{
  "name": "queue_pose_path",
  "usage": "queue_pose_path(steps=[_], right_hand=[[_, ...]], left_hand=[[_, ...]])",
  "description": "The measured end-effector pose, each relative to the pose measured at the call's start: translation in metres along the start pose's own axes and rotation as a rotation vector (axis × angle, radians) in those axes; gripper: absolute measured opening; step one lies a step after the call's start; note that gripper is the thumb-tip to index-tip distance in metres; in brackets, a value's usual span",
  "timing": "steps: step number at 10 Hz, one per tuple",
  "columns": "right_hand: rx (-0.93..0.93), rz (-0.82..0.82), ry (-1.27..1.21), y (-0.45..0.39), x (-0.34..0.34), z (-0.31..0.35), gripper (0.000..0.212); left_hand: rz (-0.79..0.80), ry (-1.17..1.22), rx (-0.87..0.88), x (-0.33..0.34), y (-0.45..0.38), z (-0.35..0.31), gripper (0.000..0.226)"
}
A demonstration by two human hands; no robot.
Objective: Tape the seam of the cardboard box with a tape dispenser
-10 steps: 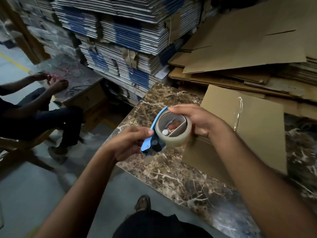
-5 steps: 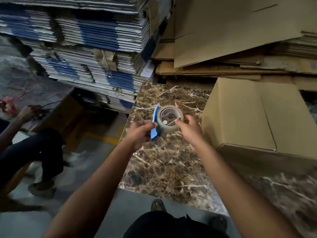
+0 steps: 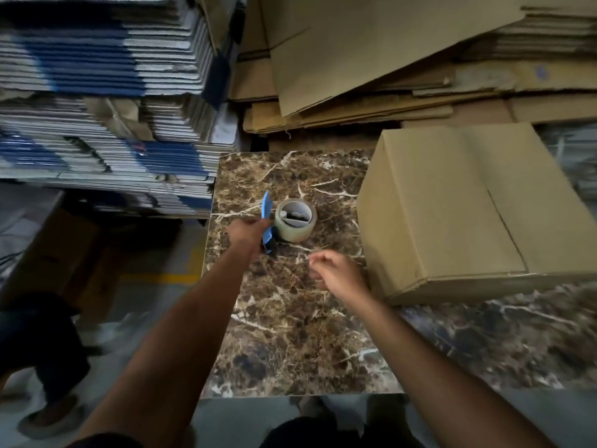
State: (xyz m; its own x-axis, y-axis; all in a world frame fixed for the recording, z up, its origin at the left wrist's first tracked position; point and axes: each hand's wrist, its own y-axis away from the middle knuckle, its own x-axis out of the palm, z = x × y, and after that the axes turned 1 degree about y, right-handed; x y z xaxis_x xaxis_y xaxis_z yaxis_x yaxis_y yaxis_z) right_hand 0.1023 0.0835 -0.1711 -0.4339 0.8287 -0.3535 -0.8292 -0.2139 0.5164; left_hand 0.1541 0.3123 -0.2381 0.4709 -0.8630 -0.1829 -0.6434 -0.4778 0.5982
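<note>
Left grip: the left hand (image 3: 247,232) is closed around the blue handle of the tape dispenser (image 3: 286,221), with the fingers wrapped on the handle's near side.
Right grip: the right hand (image 3: 337,273) holds nothing solid; its fingers are loosely curled and the thumb and forefinger are pinched narrow. Whether a thin strip of tape is caught between them cannot be told.
Tape dispenser: a blue frame carrying a roll of clear tape (image 3: 295,221). The roll lies with its open core facing up and seems to rest on the counter; the blue blade end points toward the counter's far edge.
Hands apart: the right hand hovers just nearer the person than the roll, not touching it.
Counter: a brown marble-patterned counter (image 3: 290,334). The dispenser is in its far-left part, near the left edge.
Cardboard box: the cardboard box (image 3: 468,208) stands on the counter toward the far-right side, flaps closed, with the centre seam (image 3: 504,218) running across the top. It is to the right of both hands, close to the right hand and apart from the dispenser.
Behind the counter: flattened brown cardboard sheets (image 3: 371,53) lie piled past the far edge.
Left of the counter: stacks of blue-and-white flat cartons (image 3: 97,92) rise beyond the left edge.
Floor: another person's leg and shoe (image 3: 48,412) show at the lower left.
</note>
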Motion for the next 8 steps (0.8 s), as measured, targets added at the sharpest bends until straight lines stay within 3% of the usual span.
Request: queue_pose_path(steps=[2,4,6,7,8], right_hand=[[0.025,-0.026,-0.028,-0.004,-0.001,-0.008,0.016],[0.022,-0.006,-0.006,-0.009,0.006,-0.01,0.014],[0.04,-0.004,0.014,-0.01,0.006,-0.017,0.014],[0.011,-0.009,0.025,-0.008,0.005,-0.021,0.018],[-0.019,-0.035,0.045,0.001,0.002,-0.02,0.018]], left_hand=[[0.01,-0.006,-0.009,0.005,0.0,-0.004,0.014],[-0.025,-0.287,0.144,0.003,0.02,-0.015,0.033],[0.064,-0.231,0.125,-0.008,-0.001,0.006,0.034],[0.057,-0.175,0.09,-0.019,-0.036,0.044,0.029],[0.065,-0.116,0.075,-0.025,-0.02,0.055,0.018]])
